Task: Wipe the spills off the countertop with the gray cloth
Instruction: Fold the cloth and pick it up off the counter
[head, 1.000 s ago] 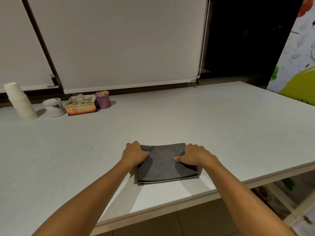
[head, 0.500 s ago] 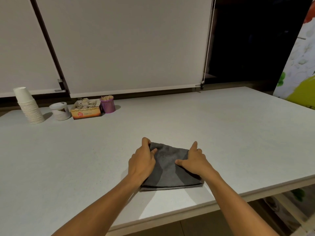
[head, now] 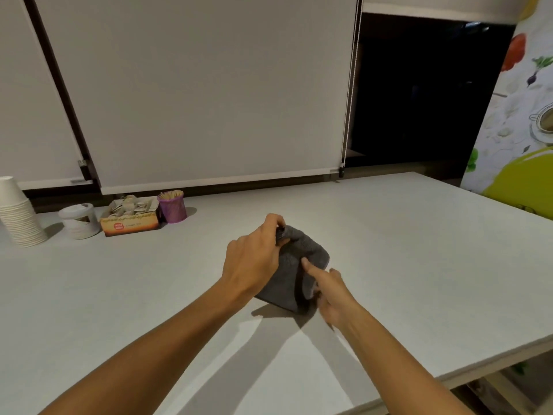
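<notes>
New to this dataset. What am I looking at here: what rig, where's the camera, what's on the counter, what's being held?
There is no robot: a person works with two bare hands, and the single picture comes from a wide-angle camera on their head, looking forward and down. The left hand grips the far corner of the folded gray cloth, and the right hand has a finger pressed on top of it while curling at its near edge. The cloth lies on the white countertop. At the far left stand a stack of paper cups, a white tub, a box of sachets and a purple cup of sticks. No spill is visible on the countertop from here.
</notes>
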The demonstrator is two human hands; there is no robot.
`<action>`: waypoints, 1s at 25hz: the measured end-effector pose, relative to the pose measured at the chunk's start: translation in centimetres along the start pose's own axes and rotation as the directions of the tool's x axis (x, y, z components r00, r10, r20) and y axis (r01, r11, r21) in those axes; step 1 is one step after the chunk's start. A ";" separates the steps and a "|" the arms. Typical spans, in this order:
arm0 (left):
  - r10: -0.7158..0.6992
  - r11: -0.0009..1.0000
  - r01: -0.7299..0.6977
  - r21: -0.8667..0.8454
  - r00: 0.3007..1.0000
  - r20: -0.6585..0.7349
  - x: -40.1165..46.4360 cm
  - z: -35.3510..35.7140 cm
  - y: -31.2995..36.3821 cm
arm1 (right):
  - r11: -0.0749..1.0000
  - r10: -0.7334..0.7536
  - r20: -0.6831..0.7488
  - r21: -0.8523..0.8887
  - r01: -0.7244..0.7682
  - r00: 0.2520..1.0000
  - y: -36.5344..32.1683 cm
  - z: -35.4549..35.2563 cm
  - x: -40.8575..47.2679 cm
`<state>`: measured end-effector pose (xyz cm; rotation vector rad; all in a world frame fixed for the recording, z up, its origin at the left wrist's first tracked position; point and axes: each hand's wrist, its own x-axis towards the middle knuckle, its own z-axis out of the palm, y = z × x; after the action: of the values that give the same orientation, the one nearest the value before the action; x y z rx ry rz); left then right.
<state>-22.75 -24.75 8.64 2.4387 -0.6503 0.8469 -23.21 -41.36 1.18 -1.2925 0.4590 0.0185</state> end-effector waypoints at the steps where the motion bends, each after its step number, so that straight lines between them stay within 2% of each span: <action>1: 0.041 0.999 -0.041 0.015 0.999 0.002 1.2 -0.2 0.0 | 0.996 0.049 0.011 0.077 -0.049 0.999 -0.5 0.9 0.3; 7: 0.290 0.955 -0.289 0.072 0.957 -0.003 8.4 -1.2 0.0 | 0.936 -0.041 0.120 0.352 -0.004 0.992 -2.3 5.7 3.0; 9: 0.276 0.958 -0.277 0.072 0.961 0.021 11.2 -1.8 -0.6 | 0.912 -0.045 0.204 0.409 -0.044 0.978 -2.9 6.3 4.1; 11: 0.203 0.979 -0.204 0.016 0.978 0.044 13.7 -2.3 -2.0 | 0.907 -0.035 0.279 0.412 -0.087 0.960 -3.4 6.8 5.1; 14: 0.072 0.997 -0.069 -0.032 0.992 0.105 16.5 -2.9 -5.1 | 0.932 -0.093 0.375 0.358 -0.052 0.922 -5.0 7.0 7.0; 16: -0.018 0.998 0.027 -0.052 0.987 0.157 17.8 -2.7 -7.9 | 0.950 -0.106 0.385 0.313 -0.022 0.917 -6.8 6.8 8.6; 19: -0.159 0.982 0.180 -0.048 0.945 0.288 18.0 -1.5 -11.9 | 0.994 -0.070 0.281 0.097 0.044 0.957 -9.8 6.5 11.0; 21: -0.221 0.967 0.252 -0.035 0.900 0.375 17.4 -0.1 -14.0 | 0.996 -0.086 0.221 0.012 0.085 0.971 -11.4 6.6 12.6; 25: -0.290 0.949 0.314 0.033 0.826 0.484 16.1 3.2 -16.9 | 0.927 -0.157 0.164 -0.317 0.203 0.974 -12.8 7.9 15.9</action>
<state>-0.51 -17.96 12.44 2.6268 -0.4187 0.0824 -2.86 -41.53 9.11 -1.6509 0.2220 0.0305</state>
